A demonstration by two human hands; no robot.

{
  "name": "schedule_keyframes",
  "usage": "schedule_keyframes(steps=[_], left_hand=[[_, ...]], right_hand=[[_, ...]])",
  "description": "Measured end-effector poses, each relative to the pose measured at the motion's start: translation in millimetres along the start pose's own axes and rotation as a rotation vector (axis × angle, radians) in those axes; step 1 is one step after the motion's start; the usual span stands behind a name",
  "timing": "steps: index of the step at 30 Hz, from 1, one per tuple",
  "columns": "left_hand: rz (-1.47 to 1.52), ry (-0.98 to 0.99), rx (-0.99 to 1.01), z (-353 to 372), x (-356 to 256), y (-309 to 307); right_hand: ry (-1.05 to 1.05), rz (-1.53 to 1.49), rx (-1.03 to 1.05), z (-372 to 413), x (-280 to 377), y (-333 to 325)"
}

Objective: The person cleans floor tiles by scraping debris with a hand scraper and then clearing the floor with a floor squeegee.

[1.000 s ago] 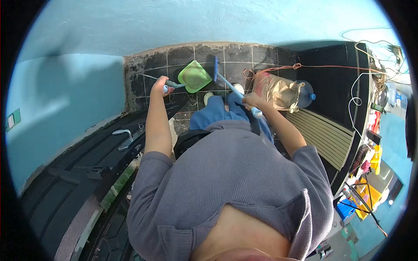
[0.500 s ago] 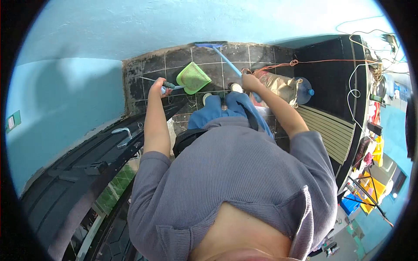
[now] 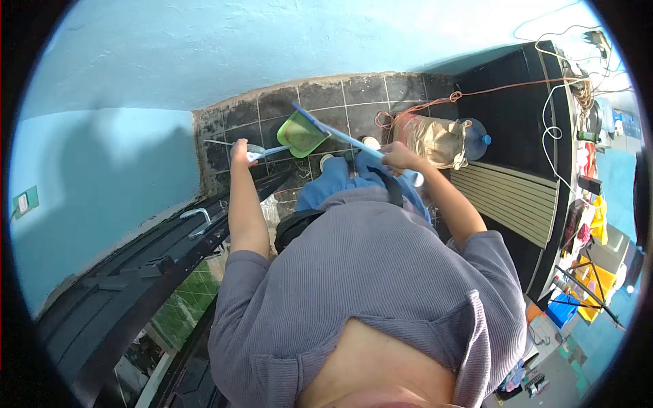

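Observation:
My left hand (image 3: 240,151) is closed around the light-blue handle of a green dustpan (image 3: 299,138). In the same grip sits a thin tool with a dark grey-green handle (image 3: 256,149), its slim shaft pointing left; its kind is not clear. My right hand (image 3: 401,157) is wrapped around the light-blue stick of a broom (image 3: 350,139). The broom's narrow dark-blue head (image 3: 310,118) lies along the far right edge of the dustpan, seeming to touch it. The pan rests at or just above the dark tiles, left of my shoes.
Blue walls (image 3: 286,41) border the dark tiled floor (image 3: 364,93). On the right stand a brown paper sack (image 3: 432,139), a large water bottle (image 3: 477,139) and a black cabinet (image 3: 500,102). An orange cord (image 3: 422,105) trails across. A dark door (image 3: 136,265) with a handle stands left.
The broom head has swung from the wall's base back and left to the dustpan's edge. My right hand has drawn closer to my body. My left hand has lowered slightly.

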State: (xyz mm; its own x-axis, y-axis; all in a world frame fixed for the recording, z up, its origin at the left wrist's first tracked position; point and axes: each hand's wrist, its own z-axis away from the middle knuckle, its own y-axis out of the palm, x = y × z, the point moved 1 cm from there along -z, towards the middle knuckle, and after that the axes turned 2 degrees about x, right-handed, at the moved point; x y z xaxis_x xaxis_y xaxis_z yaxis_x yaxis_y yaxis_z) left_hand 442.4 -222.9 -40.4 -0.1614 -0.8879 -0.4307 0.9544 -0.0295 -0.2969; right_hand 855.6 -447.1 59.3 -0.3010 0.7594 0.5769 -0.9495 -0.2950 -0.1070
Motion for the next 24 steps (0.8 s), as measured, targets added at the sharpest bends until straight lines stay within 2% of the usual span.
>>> schedule_keyframes(steps=[2, 3, 6, 8, 11, 13, 14, 15, 17, 19, 20, 23, 24], left_hand=[[-0.058, -0.073, 0.045, 25, -1, -6], [-0.063, -0.073, 0.047, 27, 1, -9], [-0.186, -0.042, -0.12, 41, 0, -19], [-0.178, -0.008, -0.136, 34, 5, -28], [-0.208, 0.067, -0.204, 45, 5, -33], [-0.303, 0.032, -0.112, 26, 9, -34], [-0.235, 0.112, -0.231, 38, 13, -25], [-0.228, 0.109, -0.234, 35, 14, -26], [-0.218, 0.063, -0.206, 26, 15, -27], [-0.251, 0.04, -0.238, 34, 8, -29], [-0.252, 0.064, -0.216, 32, 7, -30], [-0.255, 0.103, -0.233, 40, 4, -25], [-0.282, 0.09, -0.225, 35, 4, -25]], right_hand=[[0.08, -0.12, -0.005, 31, 0, -15], [0.102, -0.065, -0.029, 44, 1, -22], [0.103, 0.017, -0.052, 54, -9, -35], [0.1, 0.07, -0.146, 54, -11, -33], [0.157, 0.216, -0.185, 11, -41, -29], [0.202, 0.26, -0.185, -13, -44, -23], [0.101, 0.411, -0.152, -24, -41, -17], [-0.004, 0.559, -0.116, -38, -42, -12], [-0.225, 0.71, -0.095, -119, -100, 6], [0.047, 0.419, -0.197, -113, -59, 28], [0.136, -0.022, -0.127, -91, -31, 39], [0.128, -0.112, -0.107, -89, -10, 40], [0.156, -0.187, -0.092, -100, -21, 34]])
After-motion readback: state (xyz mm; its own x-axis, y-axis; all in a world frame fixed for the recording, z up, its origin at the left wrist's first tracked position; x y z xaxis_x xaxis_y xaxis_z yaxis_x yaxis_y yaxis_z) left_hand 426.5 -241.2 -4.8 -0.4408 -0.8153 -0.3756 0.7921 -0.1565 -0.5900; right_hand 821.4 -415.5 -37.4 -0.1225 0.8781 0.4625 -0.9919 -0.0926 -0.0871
